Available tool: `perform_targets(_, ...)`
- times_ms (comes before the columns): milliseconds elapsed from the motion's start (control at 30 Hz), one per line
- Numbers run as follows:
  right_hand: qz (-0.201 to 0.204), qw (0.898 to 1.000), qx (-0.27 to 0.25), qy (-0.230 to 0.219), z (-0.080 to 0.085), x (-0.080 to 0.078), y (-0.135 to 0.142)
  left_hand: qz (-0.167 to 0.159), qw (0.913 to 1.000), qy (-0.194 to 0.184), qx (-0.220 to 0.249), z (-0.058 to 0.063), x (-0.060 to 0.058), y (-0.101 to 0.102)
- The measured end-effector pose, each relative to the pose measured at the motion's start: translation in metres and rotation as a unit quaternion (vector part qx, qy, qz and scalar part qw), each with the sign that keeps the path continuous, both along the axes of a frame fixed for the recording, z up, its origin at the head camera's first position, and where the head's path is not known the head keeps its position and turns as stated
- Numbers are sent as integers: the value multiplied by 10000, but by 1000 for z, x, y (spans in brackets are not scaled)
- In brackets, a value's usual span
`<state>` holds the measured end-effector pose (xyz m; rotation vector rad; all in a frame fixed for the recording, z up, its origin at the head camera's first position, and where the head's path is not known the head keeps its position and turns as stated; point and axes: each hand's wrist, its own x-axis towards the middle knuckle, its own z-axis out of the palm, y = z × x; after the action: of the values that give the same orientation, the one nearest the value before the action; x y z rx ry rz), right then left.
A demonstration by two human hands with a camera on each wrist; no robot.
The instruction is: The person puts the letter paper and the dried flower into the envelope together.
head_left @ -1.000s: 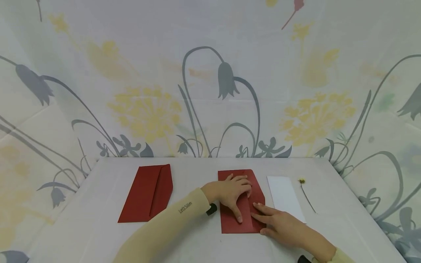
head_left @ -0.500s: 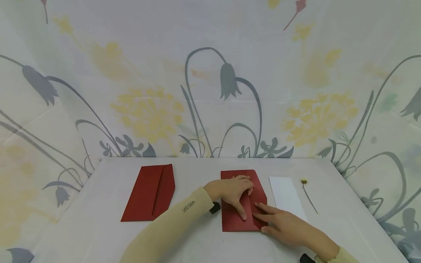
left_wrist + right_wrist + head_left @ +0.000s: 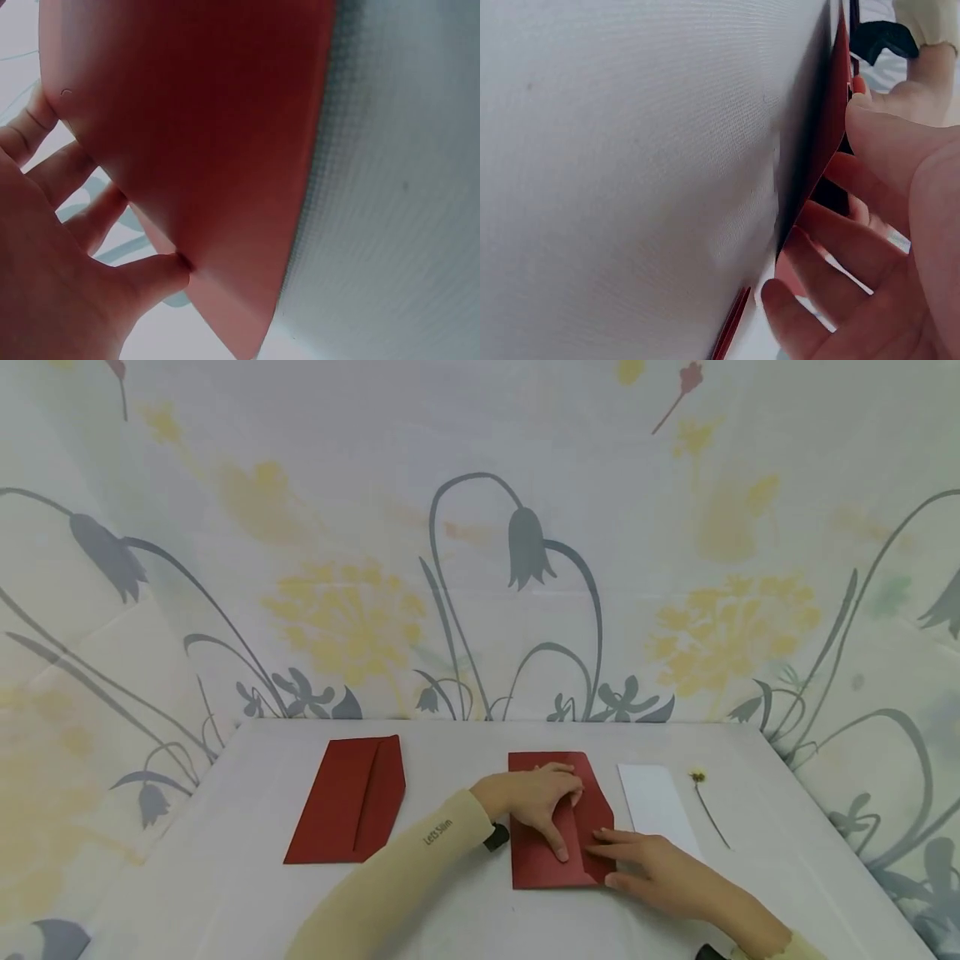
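A red envelope [image 3: 534, 868] lies on the white table, right of the middle in the head view, its flap on the right side. My left hand [image 3: 528, 797] rests on the envelope's body, thumb and fingers spread. In the left wrist view, the thumb and fingertips touch the red paper [image 3: 217, 135]. My right hand [image 3: 648, 864] has its fairly straight fingers on the flap, with the thumb by the flap's lower right edge. In the right wrist view, the fingers [image 3: 847, 240] lie along the envelope's edge. The envelope's inside is hidden.
A second red envelope [image 3: 333, 802] with its flap to the right lies at the left of the table. Behind the right hand lies a white card [image 3: 656, 802], and right of it a dried yellow flower [image 3: 711, 810] with a thin stem. A flower-printed curtain [image 3: 480, 568] hangs behind.
The head view shifts slightly, so everything on the table appears a little farther right. My right fingers slide slightly towards the flap's outer edge; the left hand stays on the envelope.
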<state>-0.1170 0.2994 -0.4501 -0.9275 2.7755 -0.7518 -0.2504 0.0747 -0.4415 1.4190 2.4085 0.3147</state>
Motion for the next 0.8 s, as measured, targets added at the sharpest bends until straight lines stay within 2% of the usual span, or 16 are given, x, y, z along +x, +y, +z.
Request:
perform_targets(133, -293, 9982, -416, 329, 2, 2, 8, -41, 10000, -73, 50, -1, 0, 1)
perform_targets(267, -1020, 9905, -551, 738, 7, 0, 21, -39, 9998, -204, 80, 0, -1, 1)
perform_targets(400, -1813, 9750, -860, 954, 13, -3, 35, -26, 9995, -300, 92, 0, -1, 1)
perform_targets(500, -2294, 9597, -1086, 1206, 14, -5, 46, -16, 9995, -285, 96, -1, -2, 1)
perform_targets(667, -2896, 9407, -775, 1586, 14, -7, 63, -13, 9998, -208, 80, -2, -3, 1)
perform_targets(800, -3150, 9355, -582, 1489, 11, -10, 73, -8, 9999, -155, 70, -3, -3, 1)
